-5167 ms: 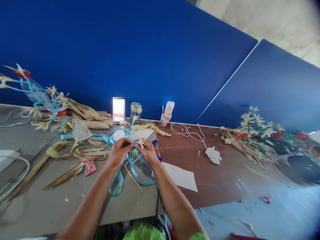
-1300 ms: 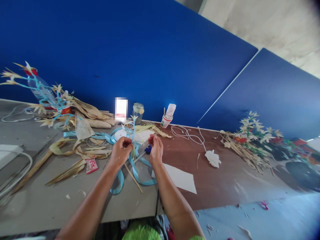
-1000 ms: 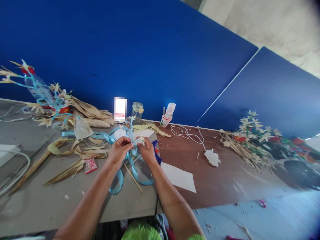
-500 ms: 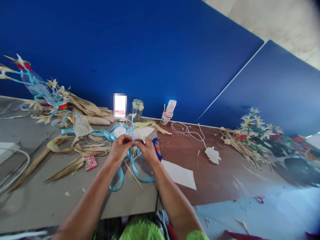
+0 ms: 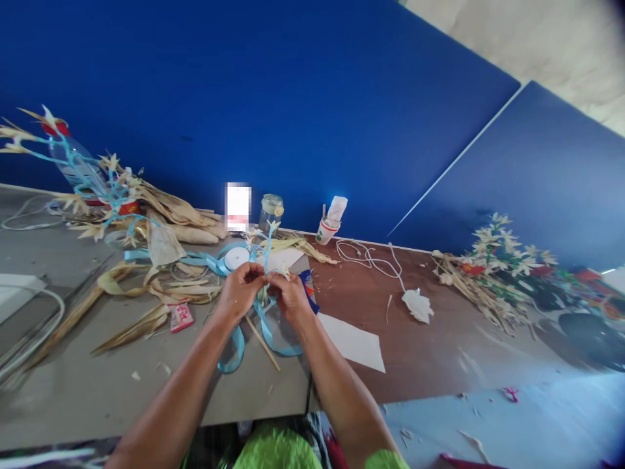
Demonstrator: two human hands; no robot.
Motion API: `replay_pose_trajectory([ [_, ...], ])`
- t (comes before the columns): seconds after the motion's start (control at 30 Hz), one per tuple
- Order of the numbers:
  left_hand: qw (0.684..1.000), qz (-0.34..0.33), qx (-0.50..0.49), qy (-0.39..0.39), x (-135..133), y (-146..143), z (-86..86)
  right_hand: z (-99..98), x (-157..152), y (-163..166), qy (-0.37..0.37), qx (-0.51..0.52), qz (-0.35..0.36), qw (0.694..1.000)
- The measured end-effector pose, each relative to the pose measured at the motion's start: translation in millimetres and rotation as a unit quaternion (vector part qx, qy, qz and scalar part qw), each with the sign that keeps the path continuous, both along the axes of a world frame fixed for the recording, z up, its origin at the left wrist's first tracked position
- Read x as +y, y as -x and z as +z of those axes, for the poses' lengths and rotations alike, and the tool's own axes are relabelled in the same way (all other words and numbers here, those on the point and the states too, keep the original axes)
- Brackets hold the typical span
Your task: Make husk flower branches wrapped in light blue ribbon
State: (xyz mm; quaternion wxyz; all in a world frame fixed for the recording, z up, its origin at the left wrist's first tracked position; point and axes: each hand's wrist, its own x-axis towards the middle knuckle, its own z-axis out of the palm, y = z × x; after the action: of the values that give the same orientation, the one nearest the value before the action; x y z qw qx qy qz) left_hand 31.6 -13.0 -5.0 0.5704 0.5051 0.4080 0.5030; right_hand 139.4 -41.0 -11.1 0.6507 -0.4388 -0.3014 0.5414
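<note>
1. Near the middle of the tabletop (image 5: 161, 407), a slim blue-wrapped stem (image 5: 268, 249) stood roughly upright between two bare hands, a cream blossom at its tip.
2. The left hand (image 5: 239, 293) pinched the stem, thumb against fingertips. The right hand (image 5: 293, 298), close against it, appeared pinched at the base of a small pale flower (image 5: 286, 270); the fingers hid the exact grip.
3. The stem looked light and bendable, the petals dry and fragile. Its wrapped length seemed the safer hold, well below the blossom.
4. Light-blue ribbon (image 5: 288, 351) looped beneath the hands, soft and probably slippery. A thin stick (image 5: 264, 345) lay between the forearms, and a white spool (image 5: 237, 258) sat just beyond the left hand.
5. Along the far edge rose a blue partition (image 5: 293, 117); the near edge ran beneath the forearms. Dry husks (image 5: 134, 329) crowded the left. The right offered wider room, with a white sheet (image 5: 354, 344) beside the right forearm and crumpled tissue (image 5: 417, 305) farther off.
</note>
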Motion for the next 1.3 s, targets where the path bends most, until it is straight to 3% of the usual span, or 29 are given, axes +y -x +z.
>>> replay_pose_trajectory([
  [0.2, 0.999, -0.032, -0.019, -0.004, -2, -1, 0.6, 0.7, 2, -7, 0.022, 0.038, 0.011, 0.999],
  [0.47, 0.974, -0.068, -0.182, 0.116, -5, -2, 4.8, 2.6, 1, -8, 0.0, -0.018, 0.045, 0.999],
  [0.73, 0.954, -0.109, -0.222, 0.17, -6, -1, 5.4, 3.7, 0, -13, -0.031, -0.031, 0.039, 0.998],
  [0.87, 0.958, -0.111, -0.199, 0.176, -3, 0, 0.5, -0.6, 2, -15, -0.044, -0.115, 0.014, 0.992],
  [1.07, 0.967, -0.094, -0.187, 0.145, -2, -2, -0.7, 0.1, 1, -17, -0.051, -0.272, -0.037, 0.96],
  [1.3, 0.956, -0.122, -0.217, 0.158, -2, -2, -3.9, 4.6, -2, -14, -0.034, -0.303, -0.048, 0.951],
])
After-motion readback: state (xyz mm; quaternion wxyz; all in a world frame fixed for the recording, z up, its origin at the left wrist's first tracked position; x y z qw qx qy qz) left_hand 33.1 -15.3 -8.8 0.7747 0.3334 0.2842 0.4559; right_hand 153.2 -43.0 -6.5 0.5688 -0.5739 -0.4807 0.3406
